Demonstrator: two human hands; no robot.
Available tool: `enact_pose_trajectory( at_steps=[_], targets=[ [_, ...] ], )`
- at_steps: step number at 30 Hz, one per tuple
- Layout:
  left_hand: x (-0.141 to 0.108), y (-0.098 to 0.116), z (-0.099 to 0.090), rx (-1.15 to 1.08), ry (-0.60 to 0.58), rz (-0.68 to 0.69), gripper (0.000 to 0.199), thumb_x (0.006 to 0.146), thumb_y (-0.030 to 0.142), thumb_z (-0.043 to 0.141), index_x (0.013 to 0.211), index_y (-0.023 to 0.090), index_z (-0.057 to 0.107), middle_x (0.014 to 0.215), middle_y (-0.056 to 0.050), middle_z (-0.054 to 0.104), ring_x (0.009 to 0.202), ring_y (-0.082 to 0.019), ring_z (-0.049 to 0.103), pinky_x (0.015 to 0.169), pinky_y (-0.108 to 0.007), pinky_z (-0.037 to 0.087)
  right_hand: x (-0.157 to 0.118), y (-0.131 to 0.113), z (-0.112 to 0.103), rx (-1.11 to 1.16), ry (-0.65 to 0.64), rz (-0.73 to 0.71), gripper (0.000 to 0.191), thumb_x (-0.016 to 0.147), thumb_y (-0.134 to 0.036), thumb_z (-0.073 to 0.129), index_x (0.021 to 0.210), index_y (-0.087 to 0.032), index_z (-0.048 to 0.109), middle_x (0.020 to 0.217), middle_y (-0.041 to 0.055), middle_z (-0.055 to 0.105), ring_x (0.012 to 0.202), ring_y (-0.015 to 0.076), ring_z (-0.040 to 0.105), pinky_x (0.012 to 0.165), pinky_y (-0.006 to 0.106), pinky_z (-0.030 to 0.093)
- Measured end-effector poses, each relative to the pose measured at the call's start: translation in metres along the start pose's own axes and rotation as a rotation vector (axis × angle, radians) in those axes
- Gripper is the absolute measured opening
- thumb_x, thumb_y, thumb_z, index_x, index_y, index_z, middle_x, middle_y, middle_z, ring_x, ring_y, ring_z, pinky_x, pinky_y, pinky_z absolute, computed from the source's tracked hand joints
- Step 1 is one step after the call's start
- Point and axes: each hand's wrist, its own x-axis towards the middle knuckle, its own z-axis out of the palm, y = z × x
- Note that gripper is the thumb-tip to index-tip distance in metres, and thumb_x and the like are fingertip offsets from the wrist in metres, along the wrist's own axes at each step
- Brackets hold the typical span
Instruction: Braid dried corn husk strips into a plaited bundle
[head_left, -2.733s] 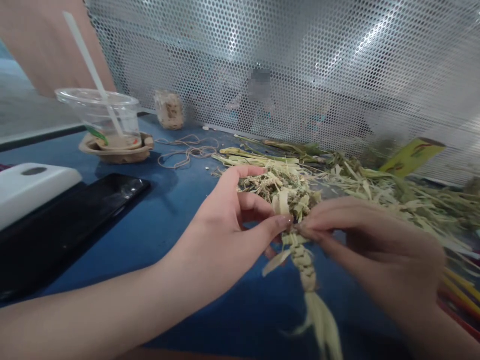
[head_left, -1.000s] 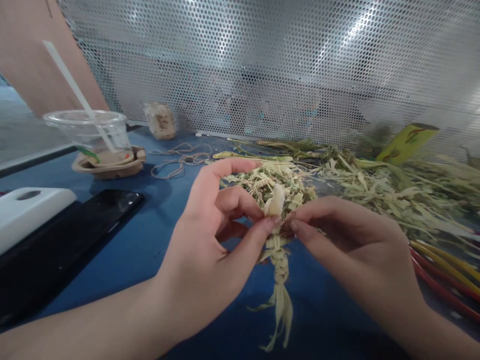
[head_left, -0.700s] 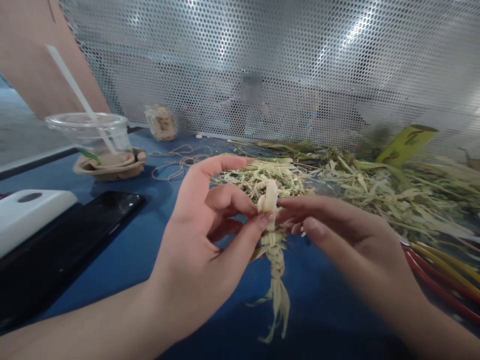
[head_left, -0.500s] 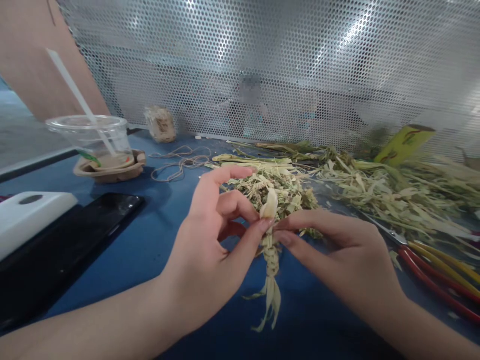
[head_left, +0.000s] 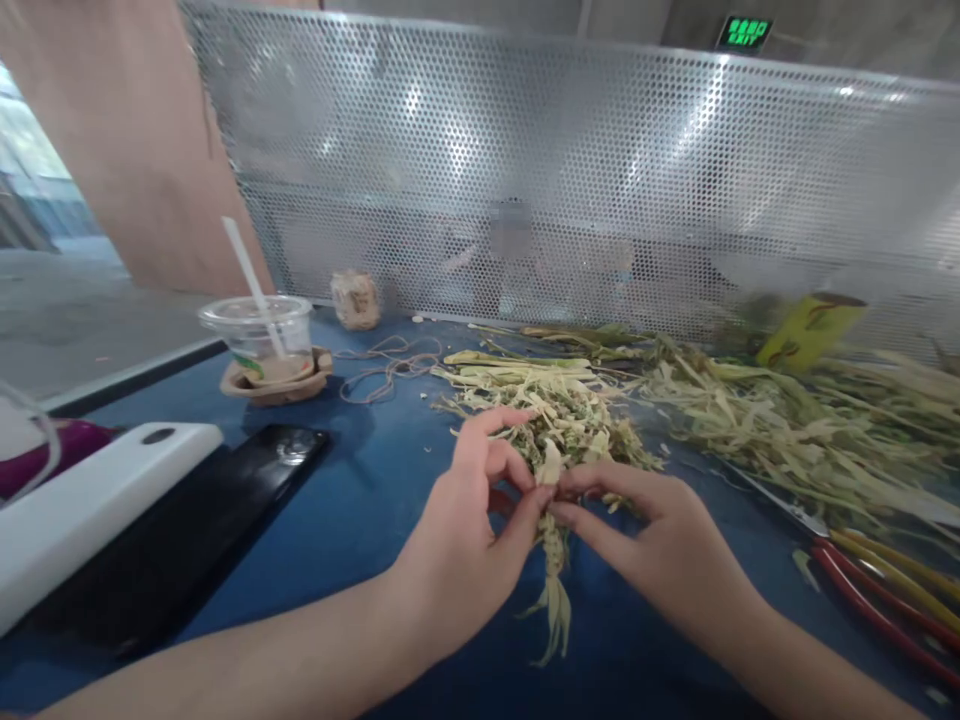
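A small braided piece of pale dry husk (head_left: pixel 553 560) hangs upright, its loose strands pointing down toward the blue tabletop. Thumb and finger of my left hand (head_left: pixel 480 530) pinch its upper part, just under a folded pale tip. On the other side, my right hand (head_left: pixel 652 530) pinches the braid at nearly the same height, fingertips almost touching those of the left. Directly behind both hands lies a heap of shredded dry husk (head_left: pixel 577 410).
Left: a plastic cup (head_left: pixel 262 335) in a cardboard holder, a black phone (head_left: pixel 195 530), a white device (head_left: pixel 112 490), string (head_left: pixel 390 370). Back: a jar (head_left: pixel 356 300) before a perforated metal screen (head_left: pixel 420 150). Right: husk strips (head_left: pixel 787 420), a yellow tube (head_left: pixel 810 330), red-handled scissors (head_left: pixel 862 580).
The view has tilted up and shifted left, showing an exit sign and more of the white device. Both hands keep their pinch on the braid and appear slightly farther away.
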Motion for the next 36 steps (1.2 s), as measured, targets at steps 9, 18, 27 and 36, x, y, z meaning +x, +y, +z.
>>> enact_pose_trajectory(
  at_steps=[9,18,27,36],
  targets=[
    [0.001,-0.005,0.003,-0.014,0.019,0.017,0.038,0.079,0.016,0.048,0.114,0.025,0.033,0.07,0.003,0.047,0.063,-0.013,0.05,0.06,-0.025,0.042,-0.005,0.005,0.0,-0.293,0.109,-0.373,0.008,0.073,-0.015,0.055,0.068,-0.02,0.06,0.064,0.0036,0.064,0.064,0.0179,0.06,0.063,0.031,0.048],
    [0.0,-0.004,0.0,0.082,-0.008,0.08,0.039,0.081,0.016,0.044,0.117,0.021,0.031,0.071,0.001,0.048,0.066,-0.014,0.05,0.065,-0.028,0.042,0.0,0.001,-0.001,-0.024,-0.116,-0.039,0.025,0.076,-0.024,0.05,0.053,-0.018,0.043,0.053,-0.0015,0.049,0.052,0.0123,0.049,0.052,0.024,0.04],
    [0.009,0.003,-0.002,-0.117,0.021,0.015,0.03,0.079,0.018,0.048,0.105,0.02,0.032,0.067,0.005,0.045,0.062,-0.011,0.049,0.061,-0.025,0.042,0.014,0.023,0.004,0.855,-0.178,0.165,0.027,0.073,-0.035,0.055,0.056,-0.018,0.042,0.054,-0.0033,0.039,0.053,0.0106,0.039,0.056,0.025,0.036],
    [0.023,-0.011,-0.007,-0.072,0.07,0.052,0.033,0.076,0.025,0.053,0.103,0.021,0.033,0.063,0.007,0.046,0.055,-0.01,0.047,0.053,-0.02,0.04,0.018,0.027,0.011,0.268,-0.08,-0.056,0.021,0.072,-0.037,0.06,0.085,-0.02,0.059,0.075,0.002,0.059,0.066,0.0139,0.053,0.061,0.026,0.042]
  ],
)
